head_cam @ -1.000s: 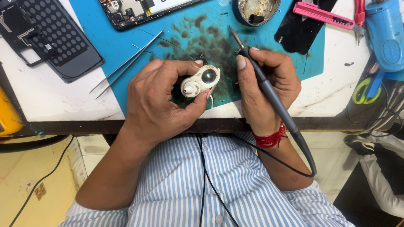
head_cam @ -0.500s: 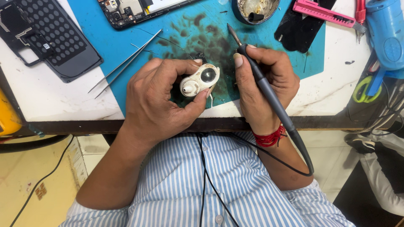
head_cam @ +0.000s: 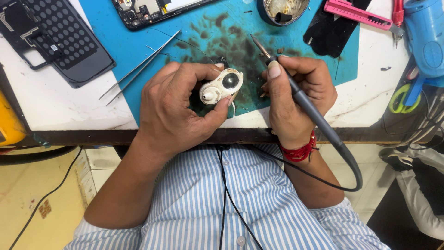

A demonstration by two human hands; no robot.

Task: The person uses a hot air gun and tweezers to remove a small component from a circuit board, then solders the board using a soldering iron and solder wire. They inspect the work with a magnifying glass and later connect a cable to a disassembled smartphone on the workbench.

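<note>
My left hand (head_cam: 178,109) grips a small white oval earphone part (head_cam: 221,87) with a dark round lens-like disc and a white knob, held over the stained blue work mat (head_cam: 138,46). My right hand (head_cam: 296,99) holds a dark soldering iron (head_cam: 296,92) like a pen. Its metal tip (head_cam: 257,42) points up and away from the white part, and its cable loops down past my wrist with the red thread band (head_cam: 300,150). The two hands sit side by side, almost touching.
Metal tweezers (head_cam: 138,69) lie left of my left hand. A black phone back cover (head_cam: 55,39) and an opened phone (head_cam: 152,11) lie at the top left. A round tin (head_cam: 282,9), a pink cutter (head_cam: 356,14) and a blue tool (head_cam: 425,41) are top right. The bench edge (head_cam: 92,137) runs below.
Both hands have shifted very slightly; the soldering iron and the white part keep the same grip and pose.
</note>
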